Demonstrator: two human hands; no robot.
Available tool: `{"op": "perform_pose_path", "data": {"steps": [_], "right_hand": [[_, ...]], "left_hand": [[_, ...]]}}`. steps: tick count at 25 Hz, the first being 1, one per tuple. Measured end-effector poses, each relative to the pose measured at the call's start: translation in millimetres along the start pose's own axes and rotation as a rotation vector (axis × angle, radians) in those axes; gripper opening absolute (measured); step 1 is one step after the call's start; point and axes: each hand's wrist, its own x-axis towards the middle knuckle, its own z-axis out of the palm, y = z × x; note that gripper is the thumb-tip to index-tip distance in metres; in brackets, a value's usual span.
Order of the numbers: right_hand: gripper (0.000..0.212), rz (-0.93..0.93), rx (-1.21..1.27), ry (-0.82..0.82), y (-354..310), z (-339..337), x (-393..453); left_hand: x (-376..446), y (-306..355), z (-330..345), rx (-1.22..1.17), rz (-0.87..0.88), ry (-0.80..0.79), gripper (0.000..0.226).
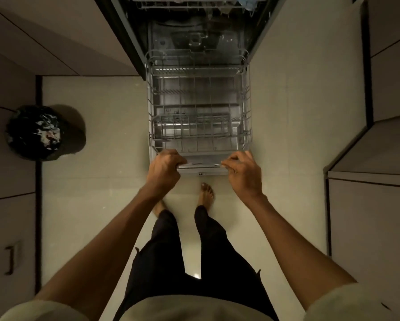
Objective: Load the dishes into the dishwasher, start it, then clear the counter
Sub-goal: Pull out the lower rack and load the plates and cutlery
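Note:
The dishwasher (134,42) stands open straight ahead, its door lowered flat under the pulled-out lower rack (247,105). That grey wire rack holds no dishes; a wire basket (194,126) sits near its front. My left hand (164,170) is closed on the rack's front edge at the left, and my right hand (243,174) grips the same edge at the right. The upper rack (194,3) shows at the top of the view with some dark items in it, too dim to name.
A round bin (35,133) lined with a dark bag stands on the floor at the left. Cabinet fronts (9,228) run along the left and cabinets (379,205) along the right. Pale floor tiles (90,181) lie between; my bare feet are just behind the door.

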Motion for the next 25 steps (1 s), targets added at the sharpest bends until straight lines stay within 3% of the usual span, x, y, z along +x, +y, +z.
{"op": "perform_pose_path", "data": {"steps": [8, 16, 25], "right_hand": [[0.031, -0.054, -0.036, -0.076, 98.5, 68.9, 66.9], [0.019, -0.012, -0.053, -0.12, 183.1, 164.1, 132.6], [0.02, 0.002, -0.085, -0.227, 228.9, 239.6, 182.3]], "left_hand": [[92.3, -29.7, 83.7, 0.007, 0.029, -0.035, 0.03], [180.5, -80.6, 177.5, 0.048, -0.02, -0.096, 0.027], [239.6, -133.5, 250.6, 0.113, -0.057, -0.141, 0.029]]}}
